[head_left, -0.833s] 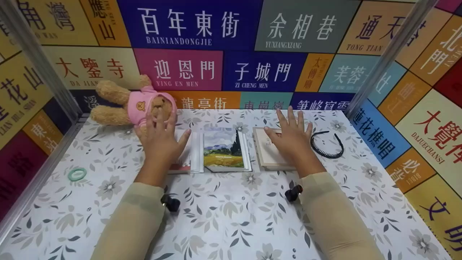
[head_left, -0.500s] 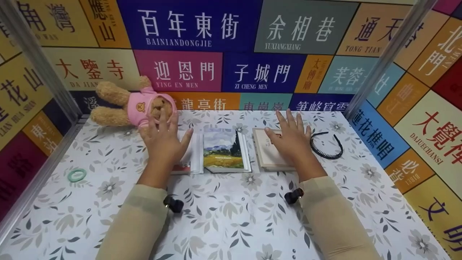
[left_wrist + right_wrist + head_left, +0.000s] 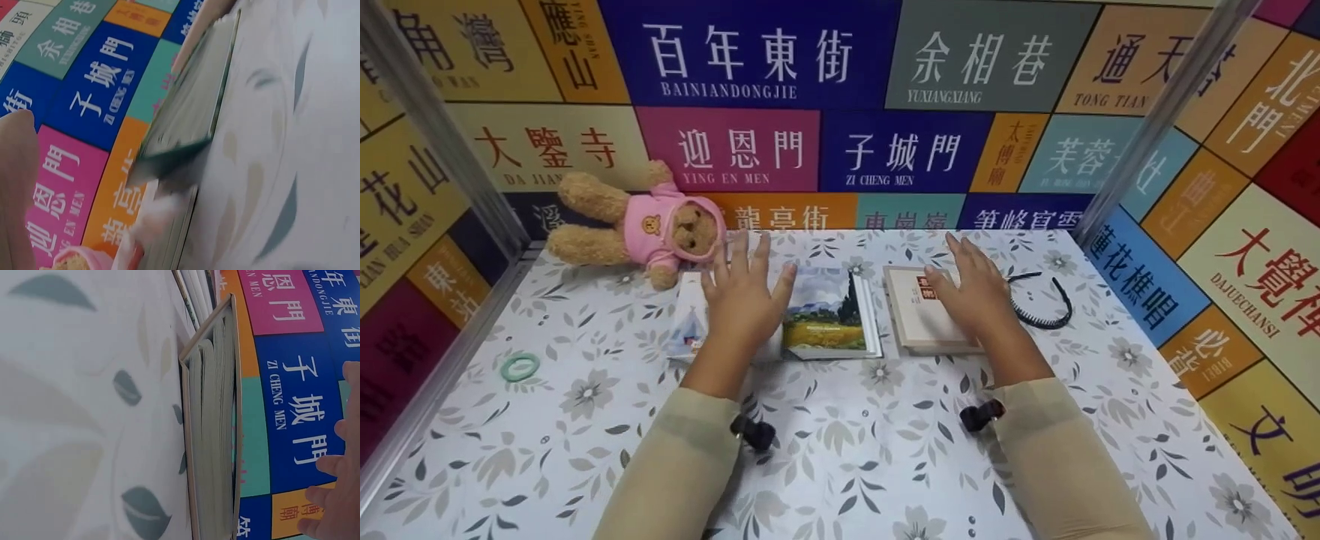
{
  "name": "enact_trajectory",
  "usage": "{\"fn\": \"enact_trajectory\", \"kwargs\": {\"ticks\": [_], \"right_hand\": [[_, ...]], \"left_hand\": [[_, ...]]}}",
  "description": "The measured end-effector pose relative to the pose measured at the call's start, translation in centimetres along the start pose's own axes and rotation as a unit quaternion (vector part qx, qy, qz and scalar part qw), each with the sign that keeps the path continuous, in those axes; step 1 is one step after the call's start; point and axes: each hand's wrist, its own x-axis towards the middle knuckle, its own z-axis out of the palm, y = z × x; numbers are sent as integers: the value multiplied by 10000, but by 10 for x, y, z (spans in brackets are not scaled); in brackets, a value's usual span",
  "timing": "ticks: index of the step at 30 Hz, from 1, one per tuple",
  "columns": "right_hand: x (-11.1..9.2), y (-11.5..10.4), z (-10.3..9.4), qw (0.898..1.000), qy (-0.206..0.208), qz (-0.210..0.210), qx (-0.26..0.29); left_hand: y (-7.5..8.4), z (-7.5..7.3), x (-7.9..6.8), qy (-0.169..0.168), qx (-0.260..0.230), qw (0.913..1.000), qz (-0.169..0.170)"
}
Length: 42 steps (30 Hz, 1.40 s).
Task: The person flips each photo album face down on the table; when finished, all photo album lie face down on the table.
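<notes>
My left hand, fingers spread and straight, hovers over the pale left book, hiding much of its cover. Its thumb reaches toward the middle book, which has a painted landscape of a yellow field and dark trees. Above the right side of the beige book is my right hand, its fingers extended and nothing held. In the right wrist view that beige book lies flat, page edges toward the camera, with the right-hand fingers apart from it. The left wrist view shows the middle book's page block.
A teddy bear in a pink hoodie lies at the back left. A green ring lies on the left of the floral tabletop. Beyond the right hand is a black headband. Sign-patterned walls enclose the back and sides.
My left hand has moved right, from near the bear toward the middle book, uncovering the left book's left side. The right hand has shifted slightly right and turned. The books have stayed put.
</notes>
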Motion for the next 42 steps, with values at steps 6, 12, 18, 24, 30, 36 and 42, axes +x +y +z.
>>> {"fn": "enact_trajectory", "kwargs": {"ticks": [6, 12, 18, 24, 30, 36, 42], "right_hand": [[-3, 10, -7, 9995, -129, -101, 282], [-5, 26, -11, 9981, -104, 68, 609], [-9, 38, -19, 9955, -294, 358, 821], [-10, 48, -20, 9900, -530, 720, 1093], [-9, 60, -15, 9856, -520, 751, 1425], [-9, 69, -10, 9758, -745, 800, 1895], [-11, 71, -7, 9599, -1202, 811, 2398]], "left_hand": [[28, 12, -4, 0, -518, 9985, 163], [57, 26, -8, -116, -1131, 9933, 202], [82, 43, -13, -355, -2003, 9788, 246], [100, 62, -18, -498, -2602, 9630, 497], [121, 82, -24, -536, -3250, 9437, 314], [133, 92, -33, -886, -3906, 9162, 80], [132, 100, -38, -1316, -4081, 9033, -130]]}}
